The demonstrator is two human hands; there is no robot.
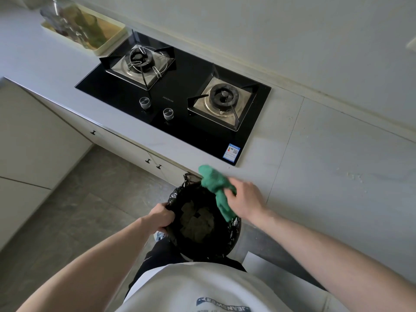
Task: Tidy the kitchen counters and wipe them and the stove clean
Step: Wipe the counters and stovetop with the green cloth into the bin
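Note:
My right hand (pixel 244 201) grips a bunched green cloth (pixel 216 188) at the counter's front edge, with the cloth's tail hanging over the open bin. My left hand (pixel 161 218) holds the rim of a bin lined with a black bag (pixel 180 194), held just below the counter edge. Pale scraps lie inside the bin. A black glass two-burner gas stove (pixel 180 113) with two knobs is set into the white counter (pixel 326 165) beyond.
A cream tray (pixel 108 41) holding bottles and jars stands at the far left of the counter beside the stove. Cabinet doors with small dark knobs (pixel 93 132) run under the counter. Grey tiled floor (pixel 78 210) lies to the left.

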